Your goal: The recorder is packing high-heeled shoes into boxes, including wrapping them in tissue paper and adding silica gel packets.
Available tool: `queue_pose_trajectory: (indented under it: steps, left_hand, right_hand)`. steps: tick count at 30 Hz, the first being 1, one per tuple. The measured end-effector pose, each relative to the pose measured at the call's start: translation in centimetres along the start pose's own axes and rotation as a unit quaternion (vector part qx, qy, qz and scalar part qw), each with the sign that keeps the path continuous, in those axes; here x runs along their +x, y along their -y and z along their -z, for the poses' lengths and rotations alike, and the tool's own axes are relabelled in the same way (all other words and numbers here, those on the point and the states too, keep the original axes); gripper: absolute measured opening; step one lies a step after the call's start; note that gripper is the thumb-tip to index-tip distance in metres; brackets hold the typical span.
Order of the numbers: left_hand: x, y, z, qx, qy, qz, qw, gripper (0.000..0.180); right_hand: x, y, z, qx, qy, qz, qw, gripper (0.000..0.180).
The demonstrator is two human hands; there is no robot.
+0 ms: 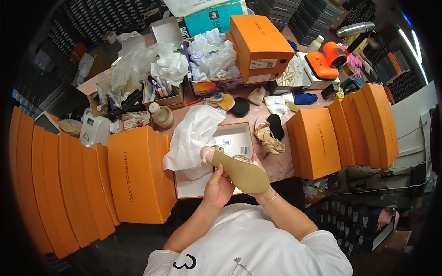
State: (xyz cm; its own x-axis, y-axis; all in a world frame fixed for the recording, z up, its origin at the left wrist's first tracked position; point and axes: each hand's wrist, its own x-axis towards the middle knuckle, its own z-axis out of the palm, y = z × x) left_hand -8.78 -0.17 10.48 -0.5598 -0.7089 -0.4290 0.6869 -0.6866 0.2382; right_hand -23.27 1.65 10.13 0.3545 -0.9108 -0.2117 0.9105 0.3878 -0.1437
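A strappy sandal (241,173) is held over an open shoebox, with its tan sole turned up toward me. My left hand (218,187) is closed on its near left edge, thumb against the sole. My right hand (258,162) grips the far side by the toe, and most of that hand is hidden behind the sole. Below lies the white-lined box (186,189), with white tissue paper (195,135) spilling over its left side. Another sandal (269,139), with a beige footbed and straps, rests right of the box beside a dark oval piece (275,125).
Orange shoeboxes stand in rows at left (138,177) and right (315,142). Behind are a carton of crumpled paper (214,85), a large orange box (260,48), a beige bottle (161,115), a round black lid (240,107) and an orange device (326,62).
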Motion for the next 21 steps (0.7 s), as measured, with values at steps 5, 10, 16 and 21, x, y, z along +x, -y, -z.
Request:
queue_pose_trajectory:
  steps: [5,10,16,21]
  left_hand:
    - [0.6,0.0,0.4,0.028,-0.03,-0.011,0.999,0.039]
    - [0.7,0.1,0.6,0.033,-0.075,-0.008,0.997,0.039]
    - [0.8,0.1,0.0,0.027,-0.094,0.021,0.995,0.045]
    - [1.2,-2.2,1.7,0.094,-0.065,-0.132,0.985,0.04]
  right_hand:
    - [0.6,-1.0,1.7,-0.043,-0.007,0.059,0.997,0.052]
    - [1.1,-1.4,2.7,-0.04,0.009,0.052,0.998,0.048]
    - [0.8,-1.2,3.4,0.097,-0.015,-0.038,0.994,0.046]
    - [-0.3,2.8,2.9,-0.633,-0.147,0.07,0.757,0.033]
